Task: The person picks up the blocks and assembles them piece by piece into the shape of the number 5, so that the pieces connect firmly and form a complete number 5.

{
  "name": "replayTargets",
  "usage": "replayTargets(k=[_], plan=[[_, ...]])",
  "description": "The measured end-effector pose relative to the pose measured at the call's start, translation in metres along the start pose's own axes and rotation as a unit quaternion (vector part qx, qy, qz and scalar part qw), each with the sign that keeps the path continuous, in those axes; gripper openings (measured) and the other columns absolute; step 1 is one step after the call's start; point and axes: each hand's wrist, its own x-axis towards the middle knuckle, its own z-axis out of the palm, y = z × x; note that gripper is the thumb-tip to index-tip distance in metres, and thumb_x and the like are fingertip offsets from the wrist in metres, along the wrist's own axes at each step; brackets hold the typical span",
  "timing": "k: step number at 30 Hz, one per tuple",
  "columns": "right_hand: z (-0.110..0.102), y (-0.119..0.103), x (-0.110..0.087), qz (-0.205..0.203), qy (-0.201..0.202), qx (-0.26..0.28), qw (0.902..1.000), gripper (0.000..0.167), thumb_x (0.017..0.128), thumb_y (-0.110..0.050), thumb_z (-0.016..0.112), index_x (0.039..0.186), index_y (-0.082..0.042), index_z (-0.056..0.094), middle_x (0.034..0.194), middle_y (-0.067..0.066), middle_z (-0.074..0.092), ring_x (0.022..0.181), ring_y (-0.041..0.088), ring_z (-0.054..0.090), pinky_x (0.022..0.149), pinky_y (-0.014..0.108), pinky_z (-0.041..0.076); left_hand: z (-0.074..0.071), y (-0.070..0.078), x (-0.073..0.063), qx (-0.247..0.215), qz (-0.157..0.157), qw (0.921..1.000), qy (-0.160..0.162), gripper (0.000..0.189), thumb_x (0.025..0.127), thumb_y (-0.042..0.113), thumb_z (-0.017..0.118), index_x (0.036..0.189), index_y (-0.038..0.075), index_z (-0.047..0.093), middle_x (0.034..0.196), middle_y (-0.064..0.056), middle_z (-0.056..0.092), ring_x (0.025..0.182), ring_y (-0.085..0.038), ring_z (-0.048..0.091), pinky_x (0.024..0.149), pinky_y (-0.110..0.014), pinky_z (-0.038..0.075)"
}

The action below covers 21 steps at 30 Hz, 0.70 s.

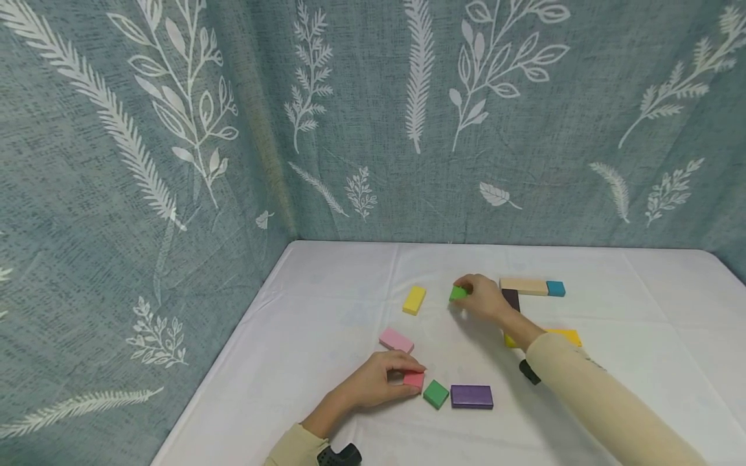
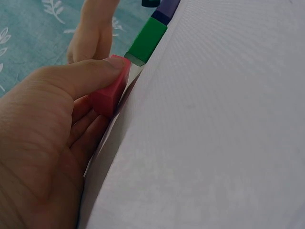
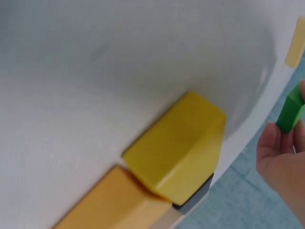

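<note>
Between thumb and fingers my left hand (image 1: 375, 380) pinches a red block (image 1: 414, 380) low at the tabletop. A dark green block (image 1: 436, 394) lies just right of it, turned at an angle, with a purple block (image 1: 471, 397) beside that. Farther back, my right hand (image 1: 482, 298) pinches a bright green block (image 1: 458, 293), also seen as a green block (image 3: 290, 109) at the edge of the right wrist view. In the left wrist view the thumb presses on top of the red block (image 2: 110, 90).
A pink block (image 1: 396, 340) and a yellow block (image 1: 414, 300) lie left of the right hand. Under and behind the right arm sit a beige block (image 1: 523, 286), a blue block (image 1: 556, 288), a dark block (image 1: 511, 298) and an orange-yellow block (image 1: 564, 336). Patterned cloth (image 1: 373, 116) hangs behind the table.
</note>
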Motion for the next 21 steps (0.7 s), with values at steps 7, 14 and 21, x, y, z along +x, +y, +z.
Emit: replayTargets(k=[7,14,21], plan=[[-0.014,0.007,-0.008,-0.021,-0.02,0.008,0.9996,0.039,0.087,-0.012,0.07,0.119,0.005,0.059,0.112,0.019,0.059,0.105,0.034,0.053,0.085,0.043,0.048,0.0,0.001,0.001,0.003,-0.007,1.0,-0.001,0.031,0.083,0.014,0.075,0.112,0.006,0.07,0.108,0.0,0.066,0.102,-0.006,0.057,0.088,-0.024,0.046],[-0.027,0.016,-0.016,-0.047,-0.031,0.011,0.9983,0.036,0.087,-0.011,0.07,0.118,0.004,0.059,0.11,0.017,0.059,0.104,0.034,0.054,0.087,0.044,0.048,0.0,0.002,0.0,0.009,-0.009,0.9999,-0.002,0.03,0.084,0.015,0.074,0.113,0.006,0.07,0.108,-0.001,0.066,0.101,-0.006,0.058,0.088,-0.024,0.047],[-0.039,0.022,-0.023,-0.054,-0.042,0.014,0.9976,0.036,0.086,-0.01,0.07,0.118,0.005,0.058,0.108,0.015,0.06,0.103,0.033,0.054,0.084,0.041,0.049,0.0,0.001,0.0,0.013,-0.005,0.9999,0.003,0.03,0.085,0.014,0.074,0.113,0.006,0.07,0.107,-0.002,0.066,0.101,-0.008,0.058,0.087,-0.024,0.047]])
